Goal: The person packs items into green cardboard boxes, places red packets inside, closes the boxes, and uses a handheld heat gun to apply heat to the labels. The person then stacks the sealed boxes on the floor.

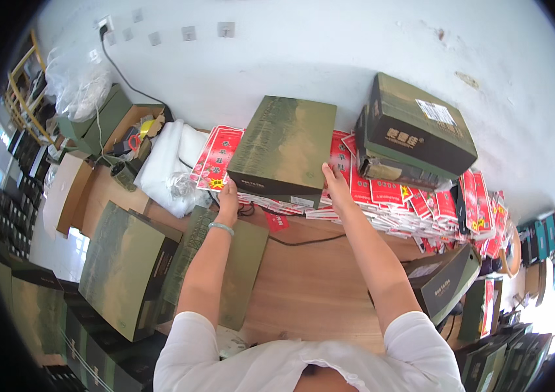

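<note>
Nearest the camera, a white shirt (277, 366) spans the foreground, both bare forearms reaching from it across the wooden tabletop (310, 281) toward its rear, wall-side edge. The green box (284, 144) lies between the two hands, directly ahead of the chest, above the band of red packets (385, 191) along that edge. Its long axis appears to run from the wearer toward the wall, inclined slightly rightward. The left hand (228, 204) pinches the near left corner; the right hand (336, 185) clasps the right side near the front, thumb at the lid's edge. Fingers beneath are hidden, and both hands lie about equally near. Whether the box rests on the packets or is raised cannot be told.

Containers: the lid is on the held box, concealing any contents. Toward the rear right corner, two stacked boxes (421, 127) sit on the packets. At the rear left corner, an uncovered carton (120, 127) holds a yellow tape roll (146, 127) and orange-handled scissors (134, 142), beside white wrapping (163, 160). Near the right edge, a dark-sided box (437, 287) stands tilted, its interior unseen.
</note>
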Tool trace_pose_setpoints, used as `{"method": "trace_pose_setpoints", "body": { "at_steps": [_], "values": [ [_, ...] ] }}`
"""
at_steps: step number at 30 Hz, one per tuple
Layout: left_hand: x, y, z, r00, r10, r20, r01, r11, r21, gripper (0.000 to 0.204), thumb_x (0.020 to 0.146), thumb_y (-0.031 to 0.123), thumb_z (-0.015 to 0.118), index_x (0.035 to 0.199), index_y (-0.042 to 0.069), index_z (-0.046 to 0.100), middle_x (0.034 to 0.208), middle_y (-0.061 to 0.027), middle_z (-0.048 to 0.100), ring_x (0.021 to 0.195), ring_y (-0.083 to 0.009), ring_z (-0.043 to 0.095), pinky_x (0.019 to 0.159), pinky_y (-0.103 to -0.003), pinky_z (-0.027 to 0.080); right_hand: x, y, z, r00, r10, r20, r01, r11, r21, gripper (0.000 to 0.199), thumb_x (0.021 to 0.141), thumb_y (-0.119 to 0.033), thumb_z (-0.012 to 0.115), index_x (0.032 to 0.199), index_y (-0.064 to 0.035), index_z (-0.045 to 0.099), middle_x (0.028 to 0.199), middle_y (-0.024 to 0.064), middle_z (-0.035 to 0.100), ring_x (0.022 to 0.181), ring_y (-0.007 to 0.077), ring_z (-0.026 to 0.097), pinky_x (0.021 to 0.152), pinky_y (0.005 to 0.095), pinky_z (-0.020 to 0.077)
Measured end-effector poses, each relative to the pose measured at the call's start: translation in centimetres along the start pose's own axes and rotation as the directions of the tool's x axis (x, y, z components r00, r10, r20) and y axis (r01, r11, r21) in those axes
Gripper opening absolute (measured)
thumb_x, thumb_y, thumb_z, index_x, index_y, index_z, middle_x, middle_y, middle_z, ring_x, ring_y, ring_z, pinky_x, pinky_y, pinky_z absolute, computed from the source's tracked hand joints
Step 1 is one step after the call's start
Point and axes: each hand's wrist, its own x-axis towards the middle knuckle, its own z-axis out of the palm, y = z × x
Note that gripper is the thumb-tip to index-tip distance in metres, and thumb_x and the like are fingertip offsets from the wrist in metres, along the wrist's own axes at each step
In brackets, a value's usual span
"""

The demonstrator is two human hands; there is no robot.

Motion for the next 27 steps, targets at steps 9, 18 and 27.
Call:
{"method": "trace_pose_setpoints", "body": {
  "at_steps": [9,18,27],
  "values": [
    [-16.3,-3.0,-0.2,0.948,0.316,-0.02,-0.297,0.909,0.291,0.056,0.096,0.015,0.052,0.146,-0.001,0.033,0.14,-0.022,0.044,0.129,-0.0311,0.043,0.108,-0.041,0.034,-28.8,-1.7,-10.6,0.694,-0.718,-0.06,0.465,0.51,-0.723,0.053,0.093,-0.022,0.063,0.14,-0.0068,0.046,0.141,0.0156,0.049,0.139,0.039,0.034,0.114,0.05,0.0243],
    [-39.5,-15.6,10.3,0.568,0.038,0.822,-0.311,0.935,0.172,0.046,0.102,0.028,0.048,0.142,0.006,0.042,0.123,-0.0074,0.055,0.112,-0.0183,0.052,0.098,-0.032,0.041,-37.2,-5.5,-24.0,0.692,-0.129,-0.71,-0.57,0.506,-0.647,0.12,0.068,-0.069,0.071,0.156,-0.0218,0.005,0.158,0.029,0.004,0.138,0.0648,0.0,0.105,0.0771,0.0077],
    [-51.2,-15.2,15.7,0.401,-0.458,0.794,0.025,0.871,0.49,0.065,0.098,0.051,0.048,0.146,0.009,0.037,0.132,-0.0099,0.053,0.122,-0.0227,0.05,0.102,-0.037,0.041,-49.7,8.6,-44.0,0.708,-0.129,-0.694,0.133,0.99,-0.048,0.112,0.062,-0.01,0.078,0.154,-0.0062,0.015,0.144,0.0177,0.033,0.128,0.0289,0.041,0.1,0.0381,0.0424]
  ]
}}
